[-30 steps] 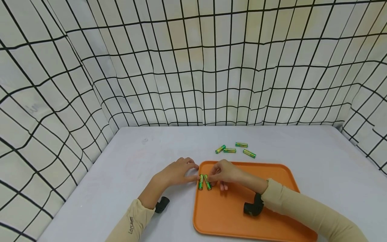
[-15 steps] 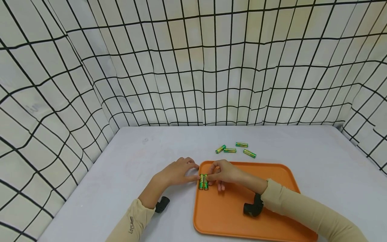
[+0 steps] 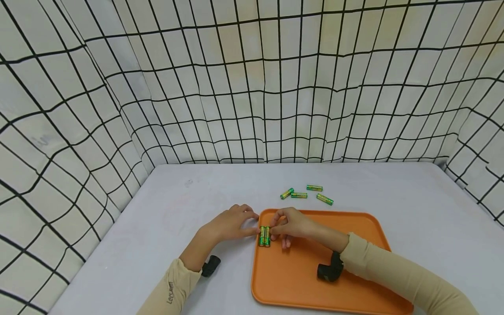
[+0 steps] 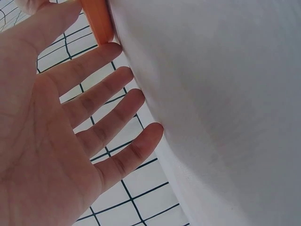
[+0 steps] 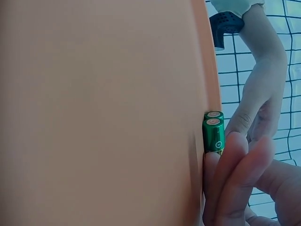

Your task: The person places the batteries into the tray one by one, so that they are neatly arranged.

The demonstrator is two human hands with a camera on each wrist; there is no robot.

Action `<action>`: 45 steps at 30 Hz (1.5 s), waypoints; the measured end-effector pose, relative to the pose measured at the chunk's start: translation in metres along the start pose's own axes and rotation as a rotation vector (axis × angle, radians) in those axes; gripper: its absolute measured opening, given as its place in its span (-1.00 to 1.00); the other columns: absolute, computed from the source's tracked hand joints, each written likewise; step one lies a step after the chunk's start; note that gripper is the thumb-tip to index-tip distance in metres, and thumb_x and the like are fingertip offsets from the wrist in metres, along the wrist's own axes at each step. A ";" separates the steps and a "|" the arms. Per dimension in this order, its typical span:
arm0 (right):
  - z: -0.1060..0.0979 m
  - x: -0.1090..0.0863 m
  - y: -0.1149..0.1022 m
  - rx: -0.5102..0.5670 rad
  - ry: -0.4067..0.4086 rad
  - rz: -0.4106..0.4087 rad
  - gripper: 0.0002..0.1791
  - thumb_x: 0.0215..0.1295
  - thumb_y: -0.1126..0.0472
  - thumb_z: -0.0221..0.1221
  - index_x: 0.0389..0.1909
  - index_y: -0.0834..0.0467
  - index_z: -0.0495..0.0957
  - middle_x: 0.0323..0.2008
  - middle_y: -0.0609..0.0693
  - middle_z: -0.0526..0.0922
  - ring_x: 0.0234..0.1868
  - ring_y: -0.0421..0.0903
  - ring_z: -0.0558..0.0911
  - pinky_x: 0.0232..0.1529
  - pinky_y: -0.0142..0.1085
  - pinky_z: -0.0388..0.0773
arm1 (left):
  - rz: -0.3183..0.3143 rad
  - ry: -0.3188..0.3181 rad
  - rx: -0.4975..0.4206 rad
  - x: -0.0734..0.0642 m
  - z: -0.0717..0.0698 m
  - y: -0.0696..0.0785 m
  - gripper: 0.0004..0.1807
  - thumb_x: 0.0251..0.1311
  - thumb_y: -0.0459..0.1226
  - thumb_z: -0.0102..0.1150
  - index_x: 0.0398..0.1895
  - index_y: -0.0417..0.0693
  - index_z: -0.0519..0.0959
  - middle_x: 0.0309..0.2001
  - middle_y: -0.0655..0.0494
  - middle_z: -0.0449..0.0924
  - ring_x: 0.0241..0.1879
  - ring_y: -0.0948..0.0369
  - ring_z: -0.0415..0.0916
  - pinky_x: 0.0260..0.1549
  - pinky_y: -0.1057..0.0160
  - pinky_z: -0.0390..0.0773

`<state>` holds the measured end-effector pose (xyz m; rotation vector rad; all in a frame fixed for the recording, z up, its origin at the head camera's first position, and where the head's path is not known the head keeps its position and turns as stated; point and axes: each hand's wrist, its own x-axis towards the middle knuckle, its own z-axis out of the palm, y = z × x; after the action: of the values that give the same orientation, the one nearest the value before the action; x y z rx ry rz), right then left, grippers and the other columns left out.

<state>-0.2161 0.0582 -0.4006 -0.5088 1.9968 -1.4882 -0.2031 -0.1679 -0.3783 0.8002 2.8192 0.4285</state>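
Across the white desk [image 3: 177,192], the orange tray [image 3: 291,288] is lying toward the near side, its right edge partly hiding under a sleeve [image 3: 393,271]. Beside the tray's left edge, the left hand [image 3: 232,224] is resting loose and gripping nothing, its thumb reaching the rim. Over the tray, the right hand [image 3: 295,225] is holding its fingers bent and touching the right battery [image 3: 267,236]; I cannot tell if it is pinching or only pushing. That one is lying side by side with the left battery [image 3: 261,236], along the left edge, near the far left corner.

If the left thumb is pushing too hard, the tray could be sliding. If the right hand is squeezing too much, a battery could be popping over the rim. If it is letting go with a bump, the right battery could be rolling, because it is round.

Past the left hand, the desk is giving lots of room. The tray is showing bare orange at its middle and near left corner. Left of the pair, the rim is leaving almost no space. Beyond the far edge, four loose batteries [image 3: 324,199] are lying with no rim to stop them.
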 end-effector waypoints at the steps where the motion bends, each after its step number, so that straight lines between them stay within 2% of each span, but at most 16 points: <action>1: -0.001 0.000 0.000 -0.001 -0.001 -0.002 -0.85 0.32 0.38 0.16 -0.18 0.35 0.42 -0.46 0.17 0.71 -0.75 -0.20 0.57 -0.64 -0.41 0.55 | 0.001 0.000 0.000 0.000 0.000 0.000 -0.52 0.28 0.03 0.19 0.15 -0.02 0.58 0.15 0.01 0.47 0.16 -0.01 0.39 0.15 -0.06 0.42; 9: -0.005 -0.002 0.000 -0.027 0.017 -0.037 -0.85 0.34 0.34 0.19 -0.22 0.36 0.47 -0.45 0.12 0.70 -0.66 -0.17 0.62 -0.54 -0.33 0.63 | -0.008 -0.001 -0.005 0.000 0.000 0.000 -0.53 0.27 0.03 0.20 0.14 -0.01 0.58 0.14 0.03 0.47 0.15 0.01 0.39 0.14 -0.05 0.42; 16: -0.011 -0.005 -0.001 -0.136 0.067 -0.091 -0.86 0.32 0.30 0.23 -0.25 0.33 0.56 -0.45 0.07 0.67 -0.60 -0.15 0.61 -0.53 -0.33 0.60 | -0.014 0.000 -0.005 0.000 0.002 -0.001 -0.53 0.27 0.04 0.20 0.13 -0.01 0.58 0.14 0.04 0.48 0.14 0.02 0.39 0.15 -0.04 0.41; 21: -0.016 -0.006 -0.001 -0.173 0.083 -0.086 -0.84 0.31 0.26 0.25 -0.24 0.30 0.57 -0.45 0.04 0.66 -0.58 -0.14 0.61 -0.52 -0.34 0.58 | -0.024 -0.002 -0.007 0.000 0.002 -0.001 -0.53 0.27 0.04 0.20 0.12 -0.01 0.58 0.14 0.04 0.48 0.14 0.02 0.39 0.16 -0.05 0.41; 39: -0.029 -0.010 0.004 -0.191 0.150 -0.117 -0.81 0.22 0.23 0.33 -0.26 0.27 0.61 -0.46 0.04 0.66 -0.57 -0.12 0.59 -0.51 -0.30 0.58 | -0.011 0.006 0.004 -0.001 0.002 0.001 -0.53 0.26 0.03 0.22 0.12 -0.01 0.59 0.13 0.03 0.48 0.14 0.02 0.40 0.15 -0.04 0.42; 45: -0.037 -0.013 0.003 -0.163 0.178 -0.117 -0.80 0.22 0.23 0.34 -0.24 0.28 0.62 -0.41 0.06 0.67 -0.52 -0.07 0.63 -0.47 -0.25 0.60 | -0.015 0.008 0.002 -0.001 0.001 0.001 -0.53 0.26 0.03 0.21 0.12 -0.03 0.59 0.13 0.02 0.48 0.14 0.01 0.40 0.15 -0.05 0.42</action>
<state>-0.2305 0.0945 -0.3931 -0.5878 2.2756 -1.4919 -0.2011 -0.1672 -0.3790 0.7789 2.8318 0.4278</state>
